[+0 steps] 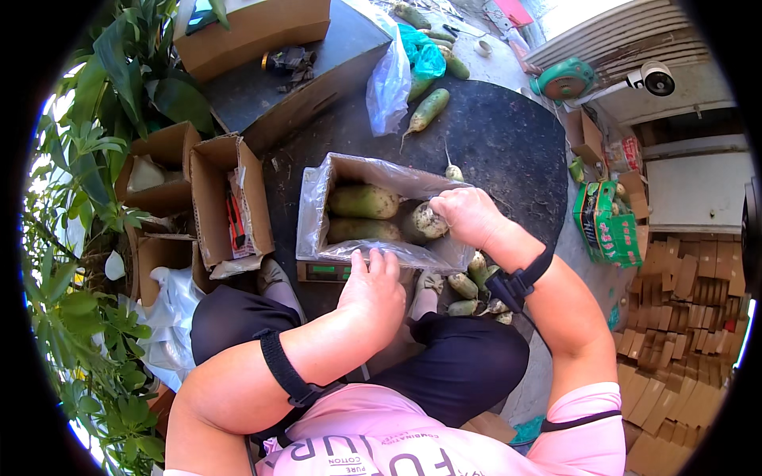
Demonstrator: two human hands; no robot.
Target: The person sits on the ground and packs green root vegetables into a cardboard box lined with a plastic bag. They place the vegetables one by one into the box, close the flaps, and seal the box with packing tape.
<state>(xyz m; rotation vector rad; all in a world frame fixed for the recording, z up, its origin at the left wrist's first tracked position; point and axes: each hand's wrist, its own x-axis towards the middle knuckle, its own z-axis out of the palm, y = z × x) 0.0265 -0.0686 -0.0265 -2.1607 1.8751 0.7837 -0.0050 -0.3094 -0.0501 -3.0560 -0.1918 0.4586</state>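
Observation:
A cardboard box [314, 208] lined with clear plastic film [411, 253] stands on a scale with a green display [324, 271]. Inside lie green radishes [364, 201], two side by side at the left. Another radish [430, 221], soil-marked at its end, lies to their right. My right hand [467, 215] reaches over the box's right end, its curled fingers closed at that soil-marked end. My left hand [375, 291] rests its fingertips, slightly apart, on the lined near rim; its thumb is hidden.
Loose radishes [427, 112] lie beyond the box, others [464, 285] by my right foot. Open cartons [229, 202] stand left, near leafy plants [71, 303]. A dark table [333, 65] is ahead. Right are a green fan [565, 79], a green printed carton [607, 223] and stacked cardboard [678, 333].

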